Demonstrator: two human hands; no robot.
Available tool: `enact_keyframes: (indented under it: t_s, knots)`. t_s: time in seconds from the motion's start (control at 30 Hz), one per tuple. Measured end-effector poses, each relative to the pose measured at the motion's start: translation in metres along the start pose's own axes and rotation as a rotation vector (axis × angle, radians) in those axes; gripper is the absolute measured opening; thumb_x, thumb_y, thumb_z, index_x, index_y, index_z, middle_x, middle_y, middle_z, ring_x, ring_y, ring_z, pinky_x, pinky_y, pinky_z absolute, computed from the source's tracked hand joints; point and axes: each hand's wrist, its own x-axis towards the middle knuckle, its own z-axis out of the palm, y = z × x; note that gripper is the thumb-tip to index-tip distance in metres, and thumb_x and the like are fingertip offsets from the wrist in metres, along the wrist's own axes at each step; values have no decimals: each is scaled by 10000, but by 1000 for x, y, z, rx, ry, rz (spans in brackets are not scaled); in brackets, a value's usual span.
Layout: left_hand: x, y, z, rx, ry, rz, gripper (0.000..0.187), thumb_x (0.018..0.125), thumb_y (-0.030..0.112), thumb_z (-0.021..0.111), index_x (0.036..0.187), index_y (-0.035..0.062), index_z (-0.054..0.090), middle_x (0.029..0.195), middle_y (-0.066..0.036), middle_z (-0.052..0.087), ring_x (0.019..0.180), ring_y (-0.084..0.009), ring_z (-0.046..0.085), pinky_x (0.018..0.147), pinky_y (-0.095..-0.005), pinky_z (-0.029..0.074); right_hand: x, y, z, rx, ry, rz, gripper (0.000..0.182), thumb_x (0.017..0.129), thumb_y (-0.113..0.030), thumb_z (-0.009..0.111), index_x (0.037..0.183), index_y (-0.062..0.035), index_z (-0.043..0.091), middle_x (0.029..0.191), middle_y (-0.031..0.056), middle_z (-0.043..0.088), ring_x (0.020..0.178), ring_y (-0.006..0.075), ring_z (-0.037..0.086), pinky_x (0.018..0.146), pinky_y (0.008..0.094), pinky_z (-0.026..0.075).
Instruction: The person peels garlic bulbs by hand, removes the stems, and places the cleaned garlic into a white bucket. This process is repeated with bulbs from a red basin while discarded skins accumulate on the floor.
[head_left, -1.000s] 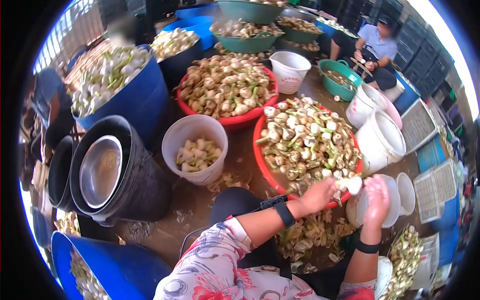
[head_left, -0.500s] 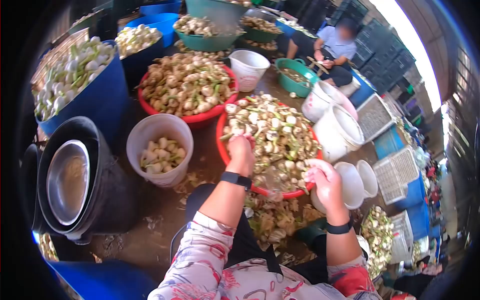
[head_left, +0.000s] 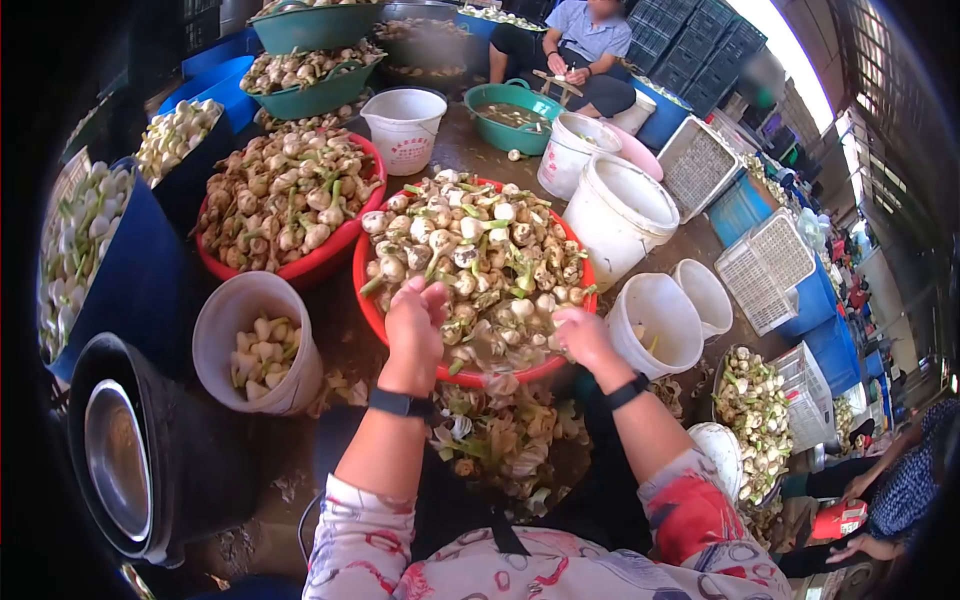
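A red basin (head_left: 368, 302) piled with garlic bulbs (head_left: 470, 235), some with green stems, stands in front of me. At its near left edge is my left hand (head_left: 416, 325), fingers raised and apart beside the bulbs, with nothing visible in it. My right hand (head_left: 590, 340) reaches over the near right side of the same basin. Its fingers point left and are partly spread; no bulb shows in them. Below the basin, between my legs, lies a heap of peeled skins and leaves (head_left: 510, 440).
A white bucket (head_left: 215, 350) holding peeled garlic stands left, behind black buckets (head_left: 190, 470). A second red basin (head_left: 345, 240) of bulbs is at the back left. White buckets (head_left: 610, 235) line the right. Another person (head_left: 585, 45) sits at the back near a green basin (head_left: 490, 125).
The view has turned right, so the basins appear further left. My left hand has drawn back toward the basin's near edge. The right hand has moved inward over the bulbs, its fingers less curled.
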Motion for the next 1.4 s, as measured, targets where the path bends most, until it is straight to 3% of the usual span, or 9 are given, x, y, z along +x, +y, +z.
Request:
enact_keyframes:
  t_s: [0.23, 0.33, 0.53, 0.67, 0.73, 0.8, 0.83, 1.1, 1.4]
  knots:
    - [14, -41, -7, 500, -175, 174, 139, 837, 154, 511, 855, 16, 526, 760, 14, 525, 677, -49, 448, 649, -184, 366, 104, 86, 79, -1130, -298, -229, 229, 756, -201, 468, 779, -71, 655, 765, 161, 611, 744, 305, 587, 698, 355, 463]
    - [36, -66, -19, 546, -195, 107, 168, 844, 169, 502, 866, 3, 514, 789, -16, 550, 710, -69, 479, 681, -197, 386, 100, 99, 122, -1046, 99, 111, 225, 767, -200, 468, 801, -65, 645, 817, 189, 603, 748, 311, 589, 698, 361, 472]
    - [63, -76, -15, 687, -269, -153, 254, 858, 234, 468, 975, 9, 467, 774, -45, 569, 701, -106, 527, 609, -232, 417, 114, 110, 113, -639, -171, 292, 239, 763, -197, 484, 898, -23, 578, 834, 168, 599, 807, 314, 568, 721, 398, 454]
    - [58, -72, 0, 386, -213, -682, 387, 858, 409, 416, 1026, 64, 468, 782, -81, 588, 638, -149, 545, 510, -259, 413, 62, 33, 102, -202, 154, 151, 222, 738, -171, 535, 859, 14, 544, 837, 184, 569, 779, 344, 546, 649, 441, 433]
    - [55, -66, 0, 140, -315, -726, 455, 842, 490, 392, 1070, 102, 456, 797, -81, 597, 629, -156, 545, 500, -250, 403, 38, 11, 110, 663, 183, 142, 209, 743, -115, 532, 930, -23, 546, 843, 172, 556, 800, 359, 527, 700, 417, 429]
    - [51, -56, -2, -26, -496, -760, 411, 850, 425, 440, 1118, 115, 412, 831, -82, 595, 663, -168, 563, 517, -254, 423, 29, -20, 90, 215, 235, -186, 216, 748, -103, 533, 949, -24, 551, 858, 168, 553, 807, 349, 531, 706, 403, 432]
    - [43, -52, -4, 75, -524, -629, 397, 849, 385, 464, 1122, 103, 408, 875, -88, 583, 687, -172, 568, 538, -254, 438, 25, -31, 78, -259, 273, -493, 224, 754, -91, 535, 968, -26, 557, 873, 163, 549, 815, 339, 534, 712, 389, 434]
    - [-8, -49, -9, 805, -688, 320, 383, 858, 171, 503, 1159, 3, 338, 965, -70, 530, 772, -100, 533, 587, -230, 464, -28, -74, 32, -5, 98, -352, 161, 782, -127, 517, 857, 9, 559, 722, 151, 569, 691, 317, 548, 601, 386, 436]
    - [-40, -59, -4, 682, -539, 253, 449, 858, 246, 501, 1174, 3, 295, 941, -73, 540, 666, -91, 531, 520, -187, 445, -54, -91, 39, -43, 388, -331, 135, 770, -116, 501, 828, -15, 570, 709, 149, 565, 685, 314, 547, 605, 388, 439]
